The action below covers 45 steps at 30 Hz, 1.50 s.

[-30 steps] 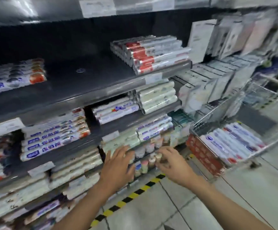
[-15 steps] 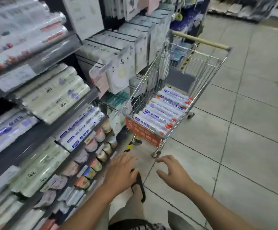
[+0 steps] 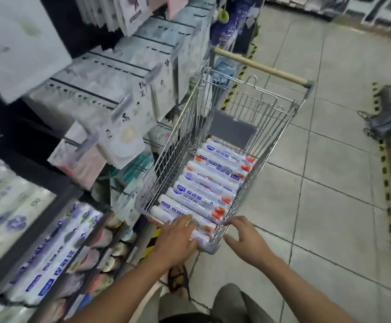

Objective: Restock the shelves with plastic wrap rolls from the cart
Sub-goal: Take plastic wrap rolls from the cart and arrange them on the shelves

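The white plastic wrap rolls with blue labels and red-orange ends lay side by side in a row along the bottom of the silver wire shopping cart, which stood just beside the dark store shelf on my left. My left hand rested on the nearest rolls with its fingers stretched flat across them. My right hand hung at the cart's near corner, fingers loosely spread and grasping nothing.

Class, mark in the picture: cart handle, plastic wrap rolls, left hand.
cart handle (image 3: 262,67), head view, middle of the wooden bar.
plastic wrap rolls (image 3: 201,197), head view, label of a middle roll.
left hand (image 3: 178,238), head view, back of the hand.
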Motion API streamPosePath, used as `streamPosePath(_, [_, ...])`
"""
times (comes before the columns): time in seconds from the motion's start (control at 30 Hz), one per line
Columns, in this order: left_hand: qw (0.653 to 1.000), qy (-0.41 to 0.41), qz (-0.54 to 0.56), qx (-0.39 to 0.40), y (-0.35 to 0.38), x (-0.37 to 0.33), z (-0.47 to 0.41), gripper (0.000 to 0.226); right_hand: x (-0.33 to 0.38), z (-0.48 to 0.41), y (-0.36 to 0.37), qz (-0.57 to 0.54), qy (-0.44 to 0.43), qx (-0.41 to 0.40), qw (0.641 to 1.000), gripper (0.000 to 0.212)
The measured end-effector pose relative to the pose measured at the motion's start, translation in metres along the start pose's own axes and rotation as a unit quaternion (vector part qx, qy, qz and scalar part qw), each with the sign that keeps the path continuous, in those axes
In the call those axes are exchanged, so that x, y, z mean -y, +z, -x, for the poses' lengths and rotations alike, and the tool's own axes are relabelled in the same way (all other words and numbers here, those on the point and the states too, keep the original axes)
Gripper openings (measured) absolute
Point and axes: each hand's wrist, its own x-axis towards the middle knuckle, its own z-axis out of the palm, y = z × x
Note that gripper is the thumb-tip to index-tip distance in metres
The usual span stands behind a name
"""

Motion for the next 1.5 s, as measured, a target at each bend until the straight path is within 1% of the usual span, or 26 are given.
streamPosePath(0.1, [1.0, -0.011, 0.001, 0.018, -0.01, 0.01, -0.039, 0.055, -0.002, -0.045, -0.023, 0.002, 0.002, 0.003, 1.0, 0.034])
streamPosePath(0.27, [0.998, -0.04, 0.005, 0.048, -0.016, 0.022, -0.092, 0.059, -0.019, -0.136, -0.057, 0.023, -0.003, 0.045, 0.999, 0.038])
streamPosePath(0.37, [0.995, -0.077, 0.017, 0.06, -0.013, 0.026, -0.121, 0.059, -0.038, -0.2, -0.069, 0.044, -0.003, 0.087, 0.995, 0.04])
streamPosePath(0.57, [0.981, -0.165, 0.071, 0.072, -0.014, 0.019, -0.178, 0.058, -0.092, -0.326, -0.071, 0.1, 0.039, 0.178, 0.978, 0.051])
streamPosePath(0.63, [0.972, -0.197, 0.101, 0.075, -0.01, 0.017, -0.196, 0.058, -0.108, -0.36, -0.067, 0.114, 0.059, 0.198, 0.972, 0.054])
streamPosePath(0.7, [0.96, -0.228, 0.144, 0.081, -0.003, 0.017, -0.214, 0.057, -0.122, -0.391, -0.059, 0.143, 0.077, 0.2, 0.966, 0.058])
streamPosePath(0.77, [0.938, -0.265, 0.207, 0.08, 0.01, 0.018, -0.229, 0.056, -0.132, -0.413, -0.05, 0.197, 0.097, 0.177, 0.959, 0.058])
streamPosePath(0.8, [0.921, -0.29, 0.247, 0.079, 0.014, 0.016, -0.234, 0.056, -0.133, -0.418, -0.047, 0.227, 0.101, 0.164, 0.955, 0.055])
streamPosePath(0.87, [0.873, -0.343, 0.34, 0.06, 0.021, 0.008, -0.244, 0.051, -0.133, -0.426, -0.037, 0.278, 0.108, 0.16, 0.941, 0.053])
streamPosePath(0.93, [0.818, -0.384, 0.427, 0.027, 0.024, -0.003, -0.253, 0.04, -0.131, -0.43, -0.03, 0.319, 0.115, 0.164, 0.927, 0.059])
streamPosePath(0.97, [0.793, -0.402, 0.458, 0.01, 0.025, -0.008, -0.257, 0.035, -0.131, -0.434, -0.027, 0.33, 0.111, 0.163, 0.923, 0.06])
streamPosePath(1.03, [0.756, -0.425, 0.498, -0.004, 0.027, -0.013, -0.265, 0.028, -0.134, -0.441, -0.026, 0.326, 0.105, 0.156, 0.927, 0.059])
streamPosePath(1.1, [0.731, -0.437, 0.525, -0.003, 0.026, -0.015, -0.273, 0.026, -0.14, -0.445, -0.026, 0.311, 0.094, 0.163, 0.932, 0.059])
streamPosePath(1.2, [0.711, -0.441, 0.547, -0.007, 0.021, -0.015, -0.285, 0.027, -0.151, -0.445, -0.025, 0.289, 0.074, 0.171, 0.939, 0.056])
streamPosePath(1.27, [0.69, -0.445, 0.571, -0.018, 0.013, -0.013, -0.294, 0.025, -0.157, -0.442, -0.021, 0.252, 0.066, 0.183, 0.948, 0.05])
streamPosePath(1.3, [0.682, -0.444, 0.58, -0.025, 0.009, -0.013, -0.298, 0.024, -0.158, -0.442, -0.019, 0.221, 0.067, 0.198, 0.953, 0.041])
streamPosePath(1.37, [0.665, -0.442, 0.601, -0.04, 0.003, -0.011, -0.304, 0.023, -0.157, -0.442, -0.017, 0.137, 0.078, 0.248, 0.956, 0.024])
streamPosePath(1.4, [0.652, -0.444, 0.612, -0.047, 0.0, -0.011, -0.307, 0.021, -0.152, -0.442, -0.018, 0.088, 0.085, 0.28, 0.952, 0.025])
streamPosePath(1.47, [0.625, -0.454, 0.632, -0.059, -0.007, -0.01, -0.312, 0.017, -0.136, -0.438, -0.027, -0.054, 0.126, 0.343, 0.929, 0.031])
streamPosePath(1.5, [0.61, -0.459, 0.642, -0.067, -0.012, -0.01, -0.314, 0.017, -0.126, -0.433, -0.032, -0.143, 0.155, 0.373, 0.904, 0.028])
